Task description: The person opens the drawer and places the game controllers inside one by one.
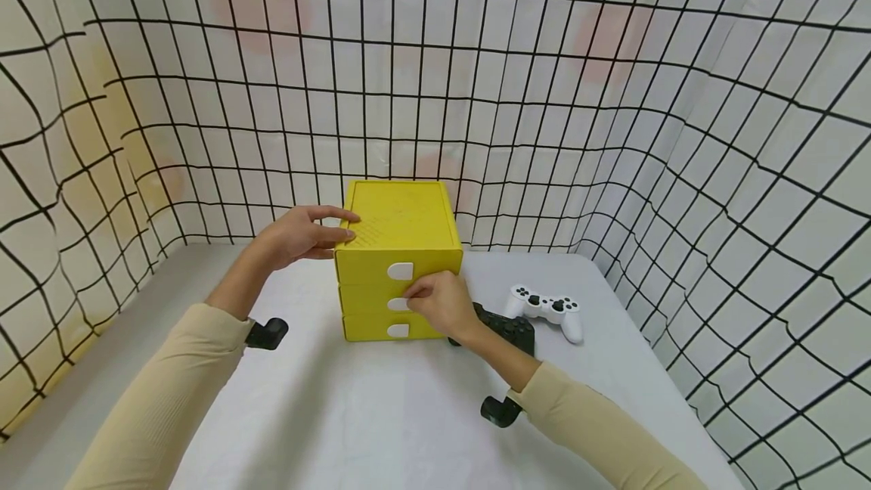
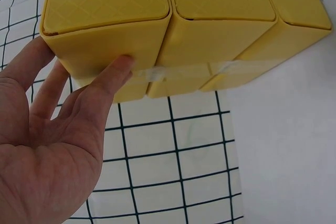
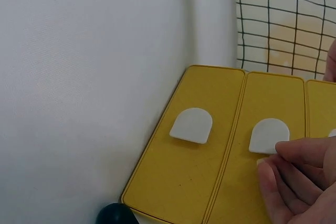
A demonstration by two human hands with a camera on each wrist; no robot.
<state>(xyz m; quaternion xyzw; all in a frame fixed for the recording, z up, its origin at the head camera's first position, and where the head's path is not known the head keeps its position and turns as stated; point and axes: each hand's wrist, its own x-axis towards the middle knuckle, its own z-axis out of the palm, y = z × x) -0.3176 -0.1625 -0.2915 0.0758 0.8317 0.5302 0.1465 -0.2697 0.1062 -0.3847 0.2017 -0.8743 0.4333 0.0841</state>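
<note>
A yellow three-drawer cabinet stands on the white table, its drawers closed and each front bearing a white tab handle. My left hand rests at its upper left edge, fingers extended over the top; in the left wrist view one finger touches the cabinet's side. My right hand is at the middle drawer, thumb and index finger pinching the lower corner of its handle. The bottom drawer's handle is untouched. The right hand's other fingers are partly hidden in the head view.
Right of the cabinet lies a black game controller, partly covered by my right forearm. A white game controller sits beyond it. Black grid netting over white cloth encloses the table at the back and sides.
</note>
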